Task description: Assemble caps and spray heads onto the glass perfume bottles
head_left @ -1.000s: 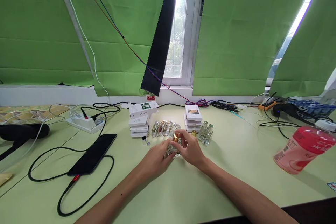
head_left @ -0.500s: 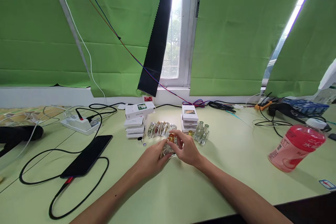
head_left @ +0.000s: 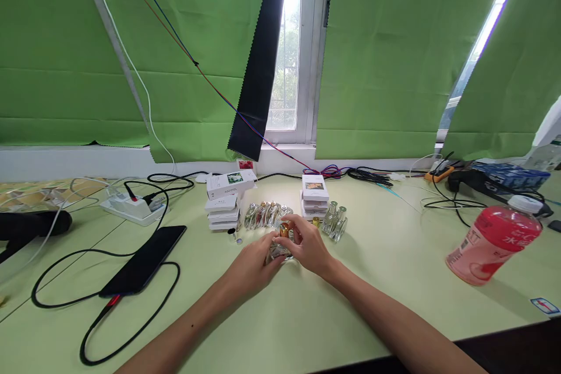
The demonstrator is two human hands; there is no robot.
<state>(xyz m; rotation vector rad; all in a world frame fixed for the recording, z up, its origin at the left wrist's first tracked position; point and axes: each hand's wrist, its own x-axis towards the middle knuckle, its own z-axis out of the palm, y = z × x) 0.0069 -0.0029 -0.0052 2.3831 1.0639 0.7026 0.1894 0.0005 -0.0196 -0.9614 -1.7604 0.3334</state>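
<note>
Here, a black phone (head_left: 142, 260) lies wired to a cable in the lower left of the frame, with a white power strip (head_left: 131, 210) above it. Left of centre, a stack of white boxes (head_left: 223, 204) rises from the pale green table (head_left: 377, 269), a small silver cap (head_left: 231, 235) just below it. Next, a left hand (head_left: 254, 260) wraps the side of a clear glass bottle (head_left: 277, 252) slightly below the centre of the frame, just in front of a row of small bottles (head_left: 265, 215). A right hand (head_left: 309, 248) pinches a shiny gold cap (head_left: 284, 229) over that bottle between thumb and fingers; the fingers hide whether the two parts are joined. The glass looks light but hard, slick and likely to chip if dropped, so its broad sides seem the surest hold. The cap appears stiff and smooth, best taken around its sides with the fingertips. Further right, a second stack of boxes (head_left: 314, 193) stands beside a pair of slim bottles (head_left: 334, 222), while a pink drink bottle (head_left: 493, 242) tilts in the picture at the far right.
</note>
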